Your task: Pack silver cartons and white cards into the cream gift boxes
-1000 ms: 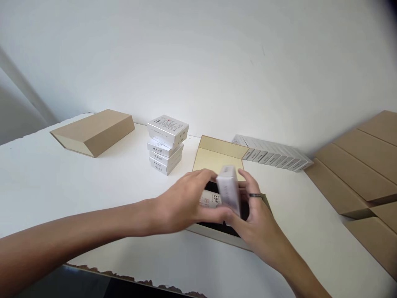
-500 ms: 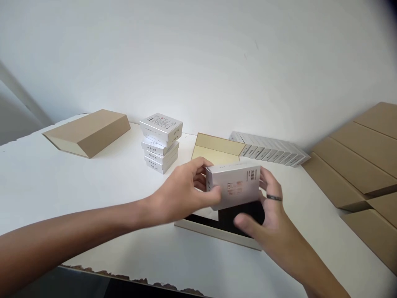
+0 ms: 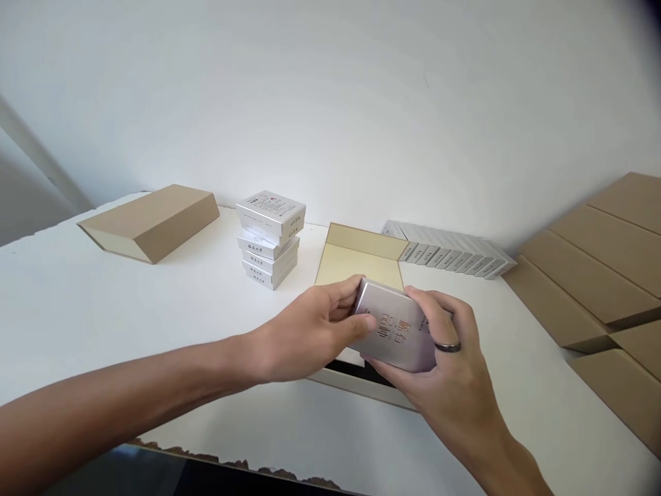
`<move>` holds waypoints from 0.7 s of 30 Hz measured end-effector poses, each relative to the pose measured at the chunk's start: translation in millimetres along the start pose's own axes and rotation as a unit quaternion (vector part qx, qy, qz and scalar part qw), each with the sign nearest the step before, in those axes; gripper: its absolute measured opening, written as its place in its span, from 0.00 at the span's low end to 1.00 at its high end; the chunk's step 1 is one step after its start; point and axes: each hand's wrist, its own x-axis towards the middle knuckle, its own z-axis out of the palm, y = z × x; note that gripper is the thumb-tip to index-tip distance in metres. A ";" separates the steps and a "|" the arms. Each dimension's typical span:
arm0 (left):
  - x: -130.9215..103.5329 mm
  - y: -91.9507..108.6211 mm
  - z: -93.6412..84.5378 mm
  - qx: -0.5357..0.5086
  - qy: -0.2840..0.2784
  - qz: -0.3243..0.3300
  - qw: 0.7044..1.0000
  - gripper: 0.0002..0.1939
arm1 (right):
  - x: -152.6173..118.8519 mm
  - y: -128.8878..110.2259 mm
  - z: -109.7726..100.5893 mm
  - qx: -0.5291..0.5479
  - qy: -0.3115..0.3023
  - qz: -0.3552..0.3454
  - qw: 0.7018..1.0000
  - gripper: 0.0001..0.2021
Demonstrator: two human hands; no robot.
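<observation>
Your right hand [image 3: 449, 362] has closed around the tilted silver-white rectangular carton [image 3: 395, 334]; your left hand [image 3: 304, 334] pinches its other end. Seemingly steadied by both, it's above the open cream cardboard box [image 3: 361, 391], behind the white worktop's [image 3: 248, 420] ragged front edge.

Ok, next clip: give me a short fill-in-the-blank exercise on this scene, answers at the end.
1. With the left hand and right hand both counted, the hands gripping the silver printed carton number ____.
2. The dark ring is worn on the ____ hand.
3. In the picture, the stacked silver cartons stand to the ____ of the leaning row of cartons.

Missing words: two; right; left.
</observation>
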 end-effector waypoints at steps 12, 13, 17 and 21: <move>-49.0 -17.9 -50.1 0.304 0.199 -0.083 0.928 0.25 | 25.0 0.8 5.2 0.002 -0.387 0.203 0.900 0.40; -50.1 -22.1 -54.3 0.334 0.186 -0.099 0.919 0.29 | 29.6 -1.6 10.1 0.020 -0.397 0.200 0.896 0.42; -50.6 -42.7 -66.4 0.370 0.085 -0.162 0.911 0.64 | 46.0 -4.7 20.2 0.107 -0.466 0.152 0.865 0.45; -47.6 -59.6 -72.9 0.342 0.026 -0.132 0.930 0.68 | 54.6 4.5 11.1 0.106 -0.579 0.141 0.796 0.58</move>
